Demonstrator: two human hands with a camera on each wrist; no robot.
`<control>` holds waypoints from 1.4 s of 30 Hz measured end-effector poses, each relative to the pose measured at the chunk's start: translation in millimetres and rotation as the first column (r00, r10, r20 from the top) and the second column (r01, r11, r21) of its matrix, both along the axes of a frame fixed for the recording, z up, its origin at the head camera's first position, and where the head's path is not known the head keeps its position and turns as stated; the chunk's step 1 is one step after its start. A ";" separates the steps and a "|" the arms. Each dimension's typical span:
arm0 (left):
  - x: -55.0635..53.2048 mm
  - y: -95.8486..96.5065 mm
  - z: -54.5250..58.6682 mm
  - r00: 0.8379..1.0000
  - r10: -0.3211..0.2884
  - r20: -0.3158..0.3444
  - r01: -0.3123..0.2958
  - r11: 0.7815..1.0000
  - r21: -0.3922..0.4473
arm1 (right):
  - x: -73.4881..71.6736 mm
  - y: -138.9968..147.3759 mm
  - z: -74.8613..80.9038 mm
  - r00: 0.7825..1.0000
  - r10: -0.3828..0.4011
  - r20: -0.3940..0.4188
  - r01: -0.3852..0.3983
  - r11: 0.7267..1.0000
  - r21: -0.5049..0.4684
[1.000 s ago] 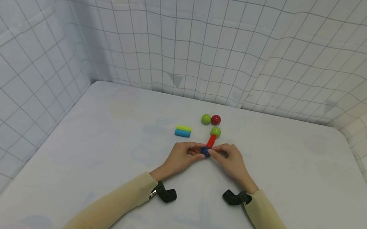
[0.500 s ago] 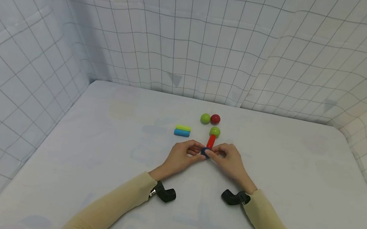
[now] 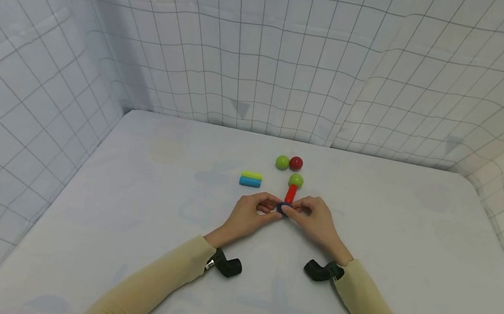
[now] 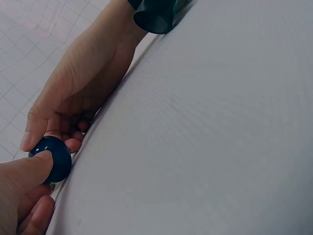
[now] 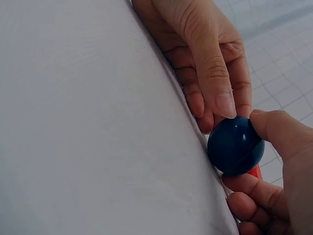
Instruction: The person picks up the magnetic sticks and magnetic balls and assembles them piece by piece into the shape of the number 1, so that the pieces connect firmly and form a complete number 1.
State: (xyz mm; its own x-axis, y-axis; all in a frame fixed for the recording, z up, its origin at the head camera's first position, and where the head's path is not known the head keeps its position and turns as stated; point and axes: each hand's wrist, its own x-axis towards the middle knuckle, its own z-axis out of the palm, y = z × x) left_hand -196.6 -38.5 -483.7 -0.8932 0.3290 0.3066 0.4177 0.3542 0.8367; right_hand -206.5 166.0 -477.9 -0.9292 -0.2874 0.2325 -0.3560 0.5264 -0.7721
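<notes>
A glossy dark blue ball (image 5: 234,147) is pinched by both hands close over the white table. My left hand (image 3: 249,216) holds it from the left, its thumb lying across the ball (image 4: 54,164) in the left wrist view. From the other side my right hand (image 3: 317,224) grips it between thumb and fingers, partly covering it in the head view. Directly beyond the ball lies a red stick (image 3: 291,193), its near end at the fingertips. At the stick's far end sits a green ball (image 3: 296,180), lined up with it.
Left of the red stick, a yellow-green stick (image 3: 251,175) and a blue stick (image 3: 250,182) lie side by side. Farther back, another green ball (image 3: 283,162) and a dark red ball (image 3: 296,163) sit together. Grid-patterned curtains (image 3: 268,60) surround the table (image 3: 154,174).
My right thumb has shifted slightly left over the blue ball, covering more of it. Both hands keep their hold in nearly the same place.
</notes>
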 end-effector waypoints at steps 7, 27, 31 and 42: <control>-1.2 -1.9 -1.9 0.999 -0.019 -0.043 0.020 0.999 0.037 | -0.7 1.6 -3.4 0.999 -0.035 0.035 0.035 0.999 -0.014; -15.5 -32.8 10.0 0.883 0.311 -0.351 -0.365 0.926 -0.096 | -3.7 8.8 -2.1 0.997 -0.074 0.028 0.074 0.997 0.021; -17.5 -34.3 8.8 0.885 0.314 -0.345 -0.375 0.918 -0.127 | -4.9 10.5 -1.9 0.998 -0.064 0.015 0.064 0.998 0.023; -17.7 -34.9 6.2 0.879 0.284 -0.382 -0.387 0.894 -0.225 | -5.1 10.0 -1.2 0.999 -0.044 0.018 0.044 0.999 0.001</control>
State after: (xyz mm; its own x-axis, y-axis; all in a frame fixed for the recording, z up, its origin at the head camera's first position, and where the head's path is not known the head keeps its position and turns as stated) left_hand -214.3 -73.4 -477.5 -0.8274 0.1461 0.5422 0.4627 0.7246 0.5108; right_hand -211.6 176.0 -479.2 -0.9451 -0.2461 0.2150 -0.3181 0.5420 -0.7779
